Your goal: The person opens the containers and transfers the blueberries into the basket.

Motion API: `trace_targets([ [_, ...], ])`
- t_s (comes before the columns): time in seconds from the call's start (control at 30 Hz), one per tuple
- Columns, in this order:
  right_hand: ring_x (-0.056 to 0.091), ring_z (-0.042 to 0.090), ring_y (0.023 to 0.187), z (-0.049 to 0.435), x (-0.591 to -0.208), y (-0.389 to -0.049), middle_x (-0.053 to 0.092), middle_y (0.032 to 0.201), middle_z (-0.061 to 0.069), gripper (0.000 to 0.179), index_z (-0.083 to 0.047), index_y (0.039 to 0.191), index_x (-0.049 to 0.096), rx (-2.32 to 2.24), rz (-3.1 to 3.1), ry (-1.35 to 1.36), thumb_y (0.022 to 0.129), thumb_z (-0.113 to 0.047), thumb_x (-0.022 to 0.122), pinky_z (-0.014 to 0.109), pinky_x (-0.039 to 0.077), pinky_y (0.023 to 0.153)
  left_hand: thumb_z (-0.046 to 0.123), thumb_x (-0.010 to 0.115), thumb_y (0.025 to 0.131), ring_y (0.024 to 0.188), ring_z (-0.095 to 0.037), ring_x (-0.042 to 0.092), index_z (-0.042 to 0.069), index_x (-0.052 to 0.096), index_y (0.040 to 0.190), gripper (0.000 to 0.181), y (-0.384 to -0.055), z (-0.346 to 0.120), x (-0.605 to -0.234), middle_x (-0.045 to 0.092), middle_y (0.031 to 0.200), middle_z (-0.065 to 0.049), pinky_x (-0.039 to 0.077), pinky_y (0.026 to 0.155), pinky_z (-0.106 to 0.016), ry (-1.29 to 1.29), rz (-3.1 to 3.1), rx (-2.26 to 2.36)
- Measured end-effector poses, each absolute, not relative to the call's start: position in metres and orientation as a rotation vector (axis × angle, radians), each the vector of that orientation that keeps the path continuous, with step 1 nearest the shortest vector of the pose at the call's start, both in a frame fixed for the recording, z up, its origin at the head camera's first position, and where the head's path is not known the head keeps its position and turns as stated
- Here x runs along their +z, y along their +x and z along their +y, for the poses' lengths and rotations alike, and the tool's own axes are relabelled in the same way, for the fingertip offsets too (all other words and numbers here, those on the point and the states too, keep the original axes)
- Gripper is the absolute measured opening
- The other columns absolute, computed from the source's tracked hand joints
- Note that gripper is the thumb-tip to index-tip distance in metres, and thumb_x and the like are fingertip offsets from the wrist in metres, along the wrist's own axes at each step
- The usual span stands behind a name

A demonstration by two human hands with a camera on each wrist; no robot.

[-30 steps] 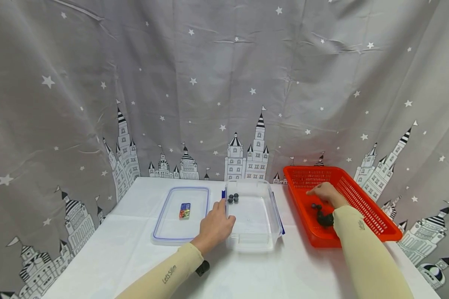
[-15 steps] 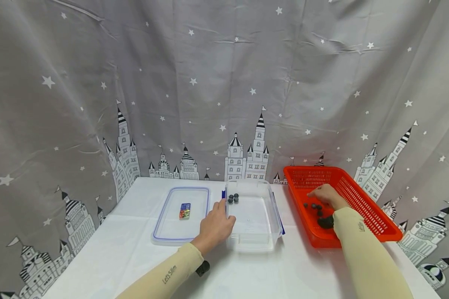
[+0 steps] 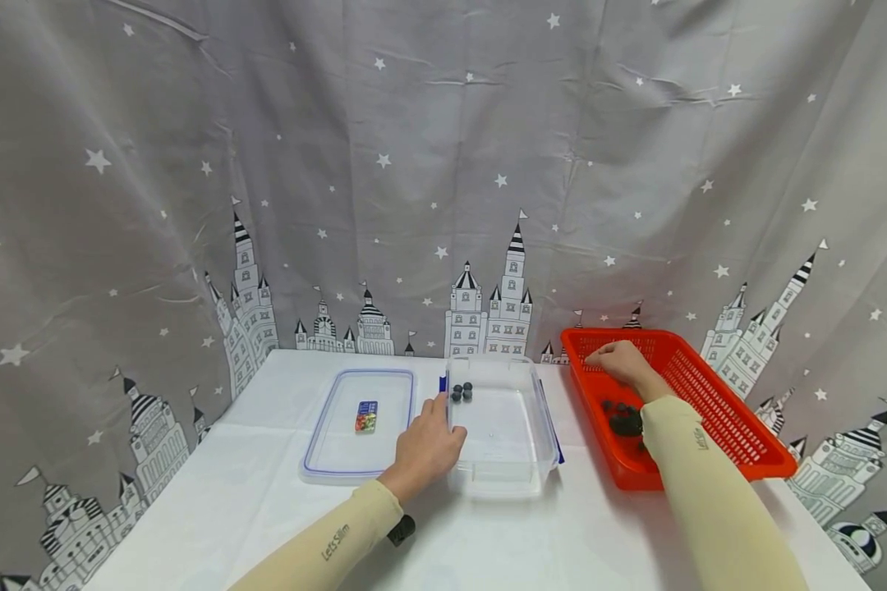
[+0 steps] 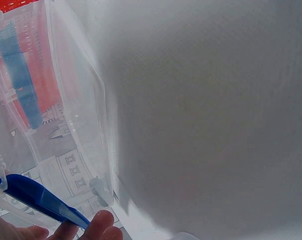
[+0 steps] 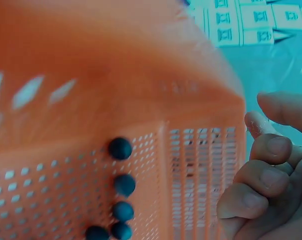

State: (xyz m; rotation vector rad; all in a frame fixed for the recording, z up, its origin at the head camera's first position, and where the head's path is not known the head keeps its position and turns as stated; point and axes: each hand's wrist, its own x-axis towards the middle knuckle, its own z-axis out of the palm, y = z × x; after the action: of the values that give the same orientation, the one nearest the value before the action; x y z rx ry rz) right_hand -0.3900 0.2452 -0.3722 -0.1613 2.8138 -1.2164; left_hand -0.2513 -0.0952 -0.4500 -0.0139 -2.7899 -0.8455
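Note:
My left hand [image 3: 427, 443] grips the left side of a clear plastic box [image 3: 498, 468], with fingertips at its blue latch [image 4: 38, 197] in the left wrist view. Several small dark balls [image 3: 457, 389] sit together in the box's far left corner. Over the far left part of a red basket [image 3: 710, 402] is my right hand [image 3: 624, 365], raised above the basket floor. Its fingers curl inward in the right wrist view; I cannot tell whether they hold anything. More dark balls [image 5: 124, 185] lie in the basket, partly hidden by the right wrist in the head view.
A clear lid [image 3: 325, 427] with a blue seal and a small colourful label [image 3: 365, 417] lies left of the box. Everything stands on a white table [image 3: 532, 542]. Behind hangs a grey curtain [image 3: 414, 123] with printed castles and stars.
My right hand has lifted off the basket floor and moved up and to the left. My left hand stays on the box.

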Motion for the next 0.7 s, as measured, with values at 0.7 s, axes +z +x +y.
trace_targets([
  [0.7,0.043,0.015,0.066,0.179,-0.359,-0.395,0.055,0.082,-0.002,0.033,-0.002,0.119,0.07,-1.316,2.732,-0.296,0.098,-0.026,0.063,0.03,0.041,0.062,0.035,0.053,0.091,0.098,-0.028,0.062,0.008,0.038,0.153,0.069,-0.252,-0.095,-0.449,0.056,0.135,-0.013,0.052,0.075,-0.047,-0.01,-2.807,-0.831],
])
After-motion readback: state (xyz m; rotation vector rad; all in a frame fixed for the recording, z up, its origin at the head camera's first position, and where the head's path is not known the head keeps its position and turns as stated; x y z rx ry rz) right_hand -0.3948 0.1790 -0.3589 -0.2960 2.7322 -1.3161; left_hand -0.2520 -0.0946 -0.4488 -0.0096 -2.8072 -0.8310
